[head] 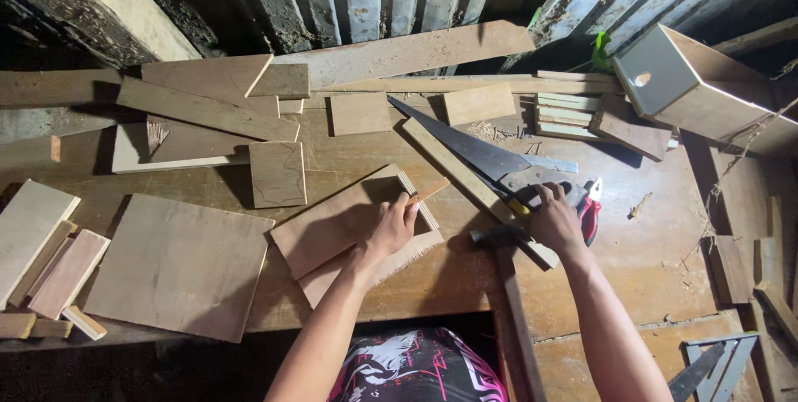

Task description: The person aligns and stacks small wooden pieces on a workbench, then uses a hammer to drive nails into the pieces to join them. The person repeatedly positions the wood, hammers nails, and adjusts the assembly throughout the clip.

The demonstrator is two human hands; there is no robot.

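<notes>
My left hand (391, 223) rests on a brown plywood piece (332, 223) that lies on a second, similar board. Its fingers pinch a short pencil (427, 192) whose tip points up and right over the board's edge. My right hand (555, 219) lies at the grey handle of a handsaw (486, 157), fingertips touching it; whether it grips the handle does not show. The saw's dark blade runs up and left across a long wooden strip (465, 182). Red-handled pliers (592, 211) lie just right of this hand. A hammer (509, 286) sits just below it.
The wooden workbench (648, 261) holds many offcuts: a large plywood sheet (179, 265) at the left, small blocks (50, 273) at the far left, and planks (208, 111) at the back. An open wooden box (694, 86) stands at the back right. A metal square (711, 365) lies at the lower right.
</notes>
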